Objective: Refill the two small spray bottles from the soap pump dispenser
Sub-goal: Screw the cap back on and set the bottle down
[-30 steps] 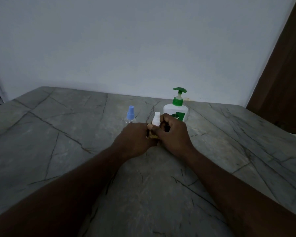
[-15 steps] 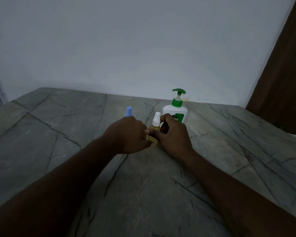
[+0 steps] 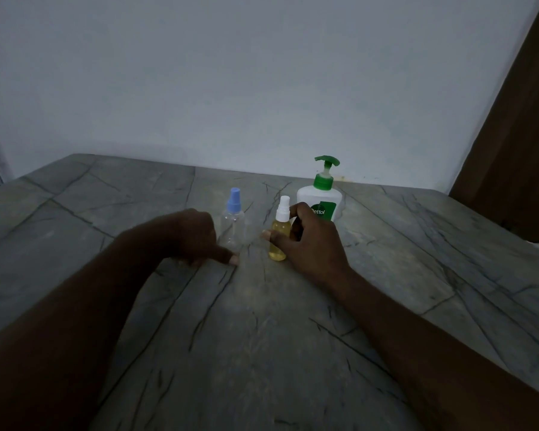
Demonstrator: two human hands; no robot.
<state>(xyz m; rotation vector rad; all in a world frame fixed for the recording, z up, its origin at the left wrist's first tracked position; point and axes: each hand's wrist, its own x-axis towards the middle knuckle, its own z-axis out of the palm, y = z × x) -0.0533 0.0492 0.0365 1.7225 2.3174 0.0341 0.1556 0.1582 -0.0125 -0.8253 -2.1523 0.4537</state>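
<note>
A small spray bottle with a white cap [image 3: 279,231], full of yellow liquid, stands upright on the stone table [image 3: 262,321]. My right hand [image 3: 308,241] curls around it from the right, thumb and fingers touching its body. To its left stands a clear, empty-looking spray bottle with a blue cap [image 3: 233,219]. My left hand [image 3: 193,237] rests on the table just left of the blue-capped bottle, fingers loosely curled, holding nothing. Behind my right hand stands the white soap pump dispenser [image 3: 322,194] with a green pump head.
A pale wall [image 3: 262,88] rises right behind the table's far edge. A dark brown door or panel [image 3: 517,135] stands at the right. The table is grey stone with dark veins.
My left hand has let go of the white-capped bottle and moved left, uncovering the blue-capped bottle. My right hand stays on the yellow bottle.
</note>
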